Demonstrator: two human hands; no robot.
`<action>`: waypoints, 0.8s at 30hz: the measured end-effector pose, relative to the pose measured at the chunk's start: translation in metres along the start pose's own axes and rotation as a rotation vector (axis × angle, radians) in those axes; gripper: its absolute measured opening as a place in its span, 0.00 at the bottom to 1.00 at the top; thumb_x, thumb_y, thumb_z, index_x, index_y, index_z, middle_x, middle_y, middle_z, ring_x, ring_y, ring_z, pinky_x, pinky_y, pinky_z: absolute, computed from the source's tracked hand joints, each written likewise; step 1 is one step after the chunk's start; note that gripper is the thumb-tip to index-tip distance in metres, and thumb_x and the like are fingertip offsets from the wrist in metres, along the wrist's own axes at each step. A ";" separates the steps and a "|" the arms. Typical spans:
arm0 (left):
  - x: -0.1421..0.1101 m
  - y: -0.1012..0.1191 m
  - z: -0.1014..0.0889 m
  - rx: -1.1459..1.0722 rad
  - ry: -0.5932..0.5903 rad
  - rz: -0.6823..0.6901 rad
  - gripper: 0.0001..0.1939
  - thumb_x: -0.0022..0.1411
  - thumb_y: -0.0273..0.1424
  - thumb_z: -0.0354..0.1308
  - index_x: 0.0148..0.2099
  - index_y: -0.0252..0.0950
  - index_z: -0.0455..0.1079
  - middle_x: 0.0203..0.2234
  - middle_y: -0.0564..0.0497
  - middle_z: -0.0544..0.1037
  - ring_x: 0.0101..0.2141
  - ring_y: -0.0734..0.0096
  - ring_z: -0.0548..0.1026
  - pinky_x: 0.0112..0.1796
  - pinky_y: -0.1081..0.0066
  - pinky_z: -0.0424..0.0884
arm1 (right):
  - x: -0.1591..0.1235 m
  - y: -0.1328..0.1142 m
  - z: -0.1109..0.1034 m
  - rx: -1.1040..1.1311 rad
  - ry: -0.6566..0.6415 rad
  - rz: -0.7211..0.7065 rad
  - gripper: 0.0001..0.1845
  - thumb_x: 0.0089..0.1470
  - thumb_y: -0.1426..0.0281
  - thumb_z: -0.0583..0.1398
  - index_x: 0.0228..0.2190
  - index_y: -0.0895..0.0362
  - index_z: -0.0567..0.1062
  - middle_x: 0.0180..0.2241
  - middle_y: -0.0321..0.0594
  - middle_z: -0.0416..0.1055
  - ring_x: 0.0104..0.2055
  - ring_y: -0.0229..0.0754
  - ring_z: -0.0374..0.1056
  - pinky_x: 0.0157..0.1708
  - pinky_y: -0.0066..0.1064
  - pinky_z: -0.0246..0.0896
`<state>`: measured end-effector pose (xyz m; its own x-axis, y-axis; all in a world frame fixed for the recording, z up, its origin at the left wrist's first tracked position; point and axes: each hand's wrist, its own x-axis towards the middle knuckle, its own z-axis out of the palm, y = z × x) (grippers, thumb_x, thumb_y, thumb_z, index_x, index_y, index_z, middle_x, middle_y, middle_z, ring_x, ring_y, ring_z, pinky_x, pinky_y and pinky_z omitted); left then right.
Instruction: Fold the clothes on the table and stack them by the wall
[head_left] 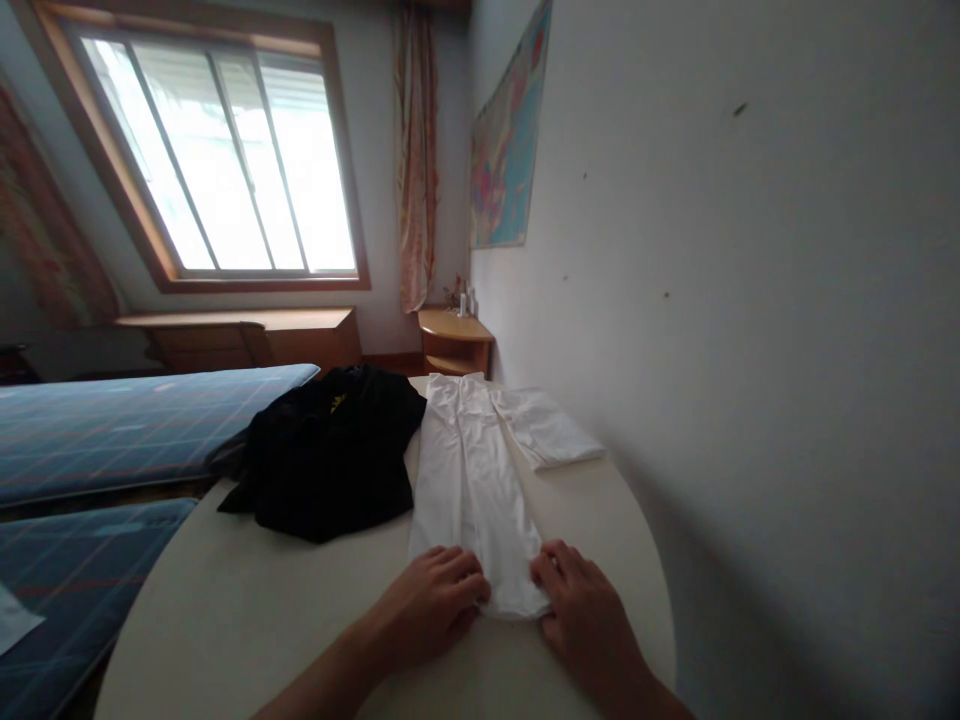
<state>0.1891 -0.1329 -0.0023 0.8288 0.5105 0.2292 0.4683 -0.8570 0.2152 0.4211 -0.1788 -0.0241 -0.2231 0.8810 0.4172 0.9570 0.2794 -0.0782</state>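
A white shirt (pixel 491 490) lies lengthwise on the round table, narrowed into a long strip with creases down its middle. One sleeve (pixel 551 428) spreads out from it at the far right. At the near end, my left hand (pixel 439 600) has its fingers curled on the left part of the hem. My right hand (pixel 581 615) pinches the right corner of the same hem, thumb below and fingers on top. Left of the shirt, a black garment (pixel 337 460) with a small yellow mark sits in a loose heap.
The pale round table (pixel 225 600) has its right edge close to the white wall (pixel 735 350). Two blue plaid mattresses (pixel 150 420) lie on the left. Farther back are a wooden corner shelf (pixel 454 325), a desk (pixel 311 320) and a window.
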 end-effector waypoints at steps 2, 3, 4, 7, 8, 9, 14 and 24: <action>0.000 0.000 0.000 0.001 -0.002 0.007 0.13 0.61 0.20 0.54 0.45 0.41 0.66 0.40 0.53 0.75 0.39 0.68 0.72 0.43 0.69 0.66 | 0.003 -0.002 0.000 -0.011 -0.007 -0.041 0.21 0.35 0.84 0.55 0.33 0.53 0.70 0.37 0.42 0.72 0.39 0.49 0.68 0.40 0.38 0.64; 0.000 0.000 0.000 0.000 0.001 0.010 0.12 0.62 0.21 0.54 0.45 0.41 0.66 0.39 0.53 0.75 0.39 0.68 0.72 0.43 0.69 0.66 | 0.004 -0.002 0.000 -0.004 -0.015 -0.055 0.22 0.35 0.84 0.55 0.33 0.53 0.71 0.36 0.42 0.72 0.39 0.49 0.68 0.40 0.38 0.64; 0.000 0.000 0.001 -0.001 0.007 0.013 0.11 0.63 0.22 0.54 0.45 0.41 0.66 0.39 0.53 0.75 0.38 0.69 0.72 0.42 0.69 0.66 | 0.005 -0.001 -0.001 0.007 -0.023 -0.062 0.23 0.35 0.85 0.54 0.34 0.52 0.71 0.35 0.41 0.72 0.38 0.49 0.68 0.39 0.37 0.64; -0.001 -0.001 0.003 -0.002 0.034 0.020 0.09 0.65 0.24 0.54 0.45 0.41 0.67 0.39 0.53 0.75 0.38 0.69 0.72 0.41 0.70 0.66 | 0.004 0.003 -0.003 0.046 0.012 -0.062 0.29 0.34 0.87 0.52 0.38 0.52 0.72 0.38 0.41 0.72 0.37 0.45 0.68 0.37 0.34 0.64; -0.001 -0.001 0.004 0.002 0.042 0.018 0.07 0.66 0.25 0.54 0.45 0.41 0.68 0.39 0.52 0.75 0.38 0.69 0.73 0.41 0.70 0.66 | 0.002 0.004 -0.003 0.057 0.033 -0.064 0.30 0.34 0.88 0.52 0.39 0.52 0.72 0.40 0.42 0.71 0.38 0.45 0.68 0.38 0.33 0.64; -0.002 -0.002 0.005 0.008 0.047 0.017 0.07 0.67 0.25 0.53 0.44 0.41 0.68 0.39 0.52 0.75 0.37 0.69 0.73 0.40 0.70 0.66 | 0.000 0.005 -0.002 0.066 0.051 -0.066 0.30 0.34 0.88 0.52 0.39 0.53 0.72 0.43 0.42 0.71 0.39 0.44 0.68 0.38 0.32 0.64; -0.002 0.000 0.005 0.011 0.059 0.016 0.13 0.65 0.27 0.57 0.51 0.44 0.67 0.41 0.52 0.76 0.39 0.67 0.73 0.42 0.67 0.66 | -0.005 0.005 0.001 0.130 0.082 -0.072 0.23 0.36 0.85 0.55 0.34 0.52 0.72 0.43 0.39 0.72 0.41 0.46 0.68 0.43 0.37 0.62; 0.000 0.003 0.008 0.066 0.126 0.096 0.04 0.68 0.27 0.55 0.43 0.42 0.68 0.41 0.54 0.76 0.38 0.69 0.73 0.40 0.69 0.65 | 0.003 0.005 -0.008 0.248 0.058 -0.156 0.19 0.41 0.83 0.58 0.35 0.52 0.71 0.43 0.39 0.72 0.48 0.47 0.63 0.53 0.40 0.54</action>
<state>0.1931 -0.1356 -0.0088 0.8275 0.4274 0.3642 0.4113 -0.9029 0.1249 0.4271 -0.1777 -0.0160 -0.3456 0.7989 0.4923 0.8360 0.5004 -0.2252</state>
